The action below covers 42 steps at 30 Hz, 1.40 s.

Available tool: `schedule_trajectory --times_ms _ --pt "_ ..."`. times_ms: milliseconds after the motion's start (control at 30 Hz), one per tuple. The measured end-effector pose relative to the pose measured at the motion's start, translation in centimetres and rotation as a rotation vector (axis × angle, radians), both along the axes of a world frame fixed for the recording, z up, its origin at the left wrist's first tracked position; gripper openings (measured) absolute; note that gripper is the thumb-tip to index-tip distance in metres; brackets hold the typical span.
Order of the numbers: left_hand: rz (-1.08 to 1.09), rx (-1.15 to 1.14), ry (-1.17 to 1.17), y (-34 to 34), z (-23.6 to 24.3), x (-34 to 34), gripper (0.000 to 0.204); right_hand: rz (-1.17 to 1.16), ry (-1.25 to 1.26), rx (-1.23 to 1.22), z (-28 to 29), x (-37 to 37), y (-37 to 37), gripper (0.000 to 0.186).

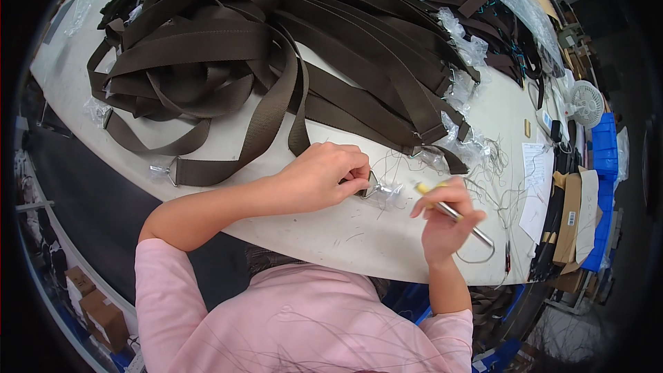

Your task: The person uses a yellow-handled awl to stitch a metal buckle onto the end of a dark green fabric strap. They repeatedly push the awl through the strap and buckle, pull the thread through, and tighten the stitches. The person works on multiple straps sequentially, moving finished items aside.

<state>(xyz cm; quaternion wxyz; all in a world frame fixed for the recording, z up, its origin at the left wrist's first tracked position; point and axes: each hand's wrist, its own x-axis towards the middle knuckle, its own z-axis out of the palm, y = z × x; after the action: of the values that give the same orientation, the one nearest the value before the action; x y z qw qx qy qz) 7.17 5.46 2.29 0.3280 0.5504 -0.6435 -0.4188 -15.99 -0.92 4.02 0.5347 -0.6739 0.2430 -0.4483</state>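
My left hand is closed on the end of a dark brown webbing strap beside a metal buckle in clear plastic near the table's front edge. My right hand grips a slim tool with a yellow part and a long silver shaft, just right of that buckle; a thin cord loops below it. Behind both hands lies a large tangled pile of dark brown straps, several ends carrying plastic-wrapped hardware. Loose threads are scattered to the right.
The white table curves round me. Darker straps with blue bits lie at the back right. Along the right are papers, a white fan, cardboard and blue bins. Boxes stand low at the left.
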Motion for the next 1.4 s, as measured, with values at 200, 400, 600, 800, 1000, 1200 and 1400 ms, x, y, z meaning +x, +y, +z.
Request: schedule_trajectory --times_ms 200,400,600,800,1000,1200,1400 --pt "-0.005 0.026 0.053 -0.4 0.0 0.3 0.012 0.086 0.294 0.310 -2.7 0.9 -0.2 0.056" --pt "0.031 -0.027 0.097 -0.2 -0.9 0.2 0.014 0.067 0.389 0.149 -3.6 2.0 -0.1 0.055" --pt "0.034 -0.032 0.093 -0.3 -1.1 0.2 0.014 0.086 0.421 0.075 -3.7 2.1 -0.1 0.052" --pt "0.004 0.046 0.037 -0.3 -0.3 0.4 0.013 0.085 0.427 0.001 -3.5 2.5 -0.1 0.050" --pt "-0.009 0.103 -0.006 -0.5 0.4 0.5 0.011 0.091 0.431 -0.014 -3.3 2.4 -0.1 0.049" --pt "-0.048 -0.075 -0.053 0.3 -0.4 1.1 0.029 -0.049 0.054 0.115 -2.5 1.8 -0.9 0.056" --pt "-0.181 -0.127 -0.062 -0.1 -1.1 1.5 0.041 0.056 0.219 0.114 -3.1 2.4 0.4 0.054"
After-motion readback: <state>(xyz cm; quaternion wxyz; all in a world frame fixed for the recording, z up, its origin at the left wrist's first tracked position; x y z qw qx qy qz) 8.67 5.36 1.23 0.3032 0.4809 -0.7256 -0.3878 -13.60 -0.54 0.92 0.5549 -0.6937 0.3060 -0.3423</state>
